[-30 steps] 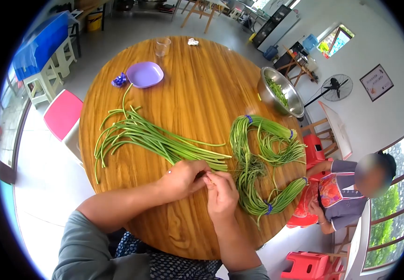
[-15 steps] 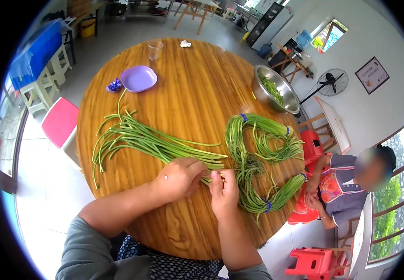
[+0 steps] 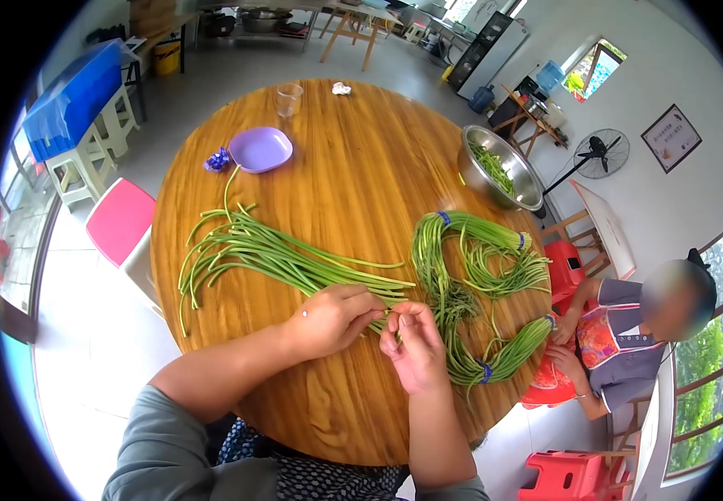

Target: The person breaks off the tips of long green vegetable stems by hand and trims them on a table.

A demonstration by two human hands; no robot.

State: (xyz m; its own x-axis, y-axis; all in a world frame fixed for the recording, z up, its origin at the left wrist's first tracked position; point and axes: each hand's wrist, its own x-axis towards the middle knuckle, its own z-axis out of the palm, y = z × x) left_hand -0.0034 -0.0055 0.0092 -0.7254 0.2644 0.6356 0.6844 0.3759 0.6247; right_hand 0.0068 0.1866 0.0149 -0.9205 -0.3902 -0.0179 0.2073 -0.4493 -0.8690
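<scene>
Close together over the near edge of a loose pile of garlic scapes (image 3: 273,255), my two hands have their fingertips nearly meeting. My left hand (image 3: 334,319) is closed in a pinch at the cut ends of the pile, on a green garlic scape mostly hidden by the fingers. My right hand (image 3: 416,344) pinches with thumb and forefinger at the same spot, its palm turned partly up. Just right of it lie long garlic scape bundles (image 3: 436,275) bound with blue ties (image 3: 444,219), their thin ends tangled.
Toward the far side stand a purple dish (image 3: 261,150), a crumpled blue tie bundle (image 3: 217,160), a clear cup (image 3: 289,100) and a white scrap (image 3: 341,88). A steel bowl (image 3: 528,171) holds green pieces. Another person (image 3: 629,334) sits at the right.
My right hand has turned its palm more upward and its fingertips have come up to those of my left hand. The whole view has shifted slightly.
</scene>
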